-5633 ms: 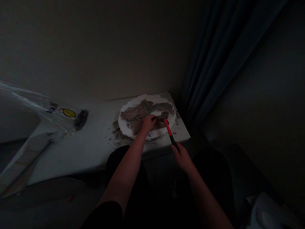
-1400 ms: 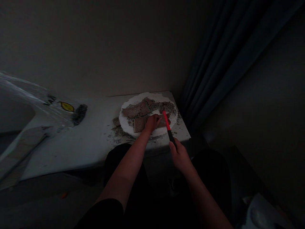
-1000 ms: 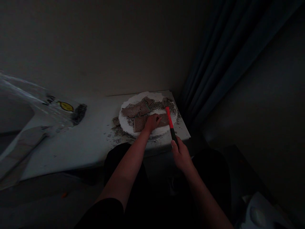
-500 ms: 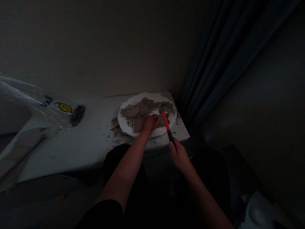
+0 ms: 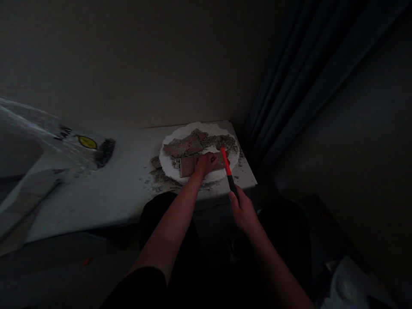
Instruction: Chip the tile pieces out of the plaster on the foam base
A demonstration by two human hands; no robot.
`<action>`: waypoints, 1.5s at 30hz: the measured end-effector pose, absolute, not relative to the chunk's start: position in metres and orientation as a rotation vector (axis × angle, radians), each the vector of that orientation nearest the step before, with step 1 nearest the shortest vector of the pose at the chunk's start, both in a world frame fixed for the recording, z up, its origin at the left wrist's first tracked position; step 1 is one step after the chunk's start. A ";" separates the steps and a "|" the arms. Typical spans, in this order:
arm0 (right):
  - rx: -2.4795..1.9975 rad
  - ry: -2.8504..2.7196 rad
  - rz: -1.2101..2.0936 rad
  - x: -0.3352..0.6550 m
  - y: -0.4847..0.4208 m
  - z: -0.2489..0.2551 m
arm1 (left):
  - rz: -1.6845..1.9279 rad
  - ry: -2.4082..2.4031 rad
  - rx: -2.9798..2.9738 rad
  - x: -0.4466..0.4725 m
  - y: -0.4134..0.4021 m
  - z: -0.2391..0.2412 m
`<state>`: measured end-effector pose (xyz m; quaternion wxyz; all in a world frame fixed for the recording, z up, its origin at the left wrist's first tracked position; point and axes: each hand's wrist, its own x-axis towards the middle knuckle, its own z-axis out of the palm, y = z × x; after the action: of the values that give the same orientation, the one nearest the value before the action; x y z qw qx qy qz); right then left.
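while left hand (image 5: pixel 203 165) touches brown slab (image 5: pixel 188 166), grip unclear, right hand (image 5: pixel 243 209) grips hammer (image 5: pixel 227 166)

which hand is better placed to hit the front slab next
Probably the right: the right hand already grips the hammer by its black handle, head forward near the front slab. The left hand seems to be steadying that slab.

Well left of your left hand (image 5: pixel 204 165) you have a clear plastic bag (image 5: pixel 69 143) with a yellow oval (image 5: pixel 87 142). Dark curtains (image 5: pixel 309 86) hang beyond and right of your right hand (image 5: pixel 245 212); nearer you, that side, lies a pale item (image 5: pixel 349 281), possibly another bag.
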<state>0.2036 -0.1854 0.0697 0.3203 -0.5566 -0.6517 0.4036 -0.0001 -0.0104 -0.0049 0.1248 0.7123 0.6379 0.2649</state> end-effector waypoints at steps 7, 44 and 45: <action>-1.474 -1.724 1.095 0.203 -0.182 0.065 | 0.720 1.905 2.256 -0.020 -0.028 0.014; -1.515 -1.741 1.051 0.198 -0.190 0.031 | 0.429 1.919 2.330 -0.023 -0.047 0.030; -1.522 -1.747 1.048 0.198 -0.189 0.030 | 0.437 1.901 2.338 -0.024 -0.048 0.029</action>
<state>0.1976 -0.1887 0.0303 0.2949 -0.5720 -0.6564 0.3937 -0.0240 -0.0484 0.0291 0.0482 0.7670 0.6235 0.1435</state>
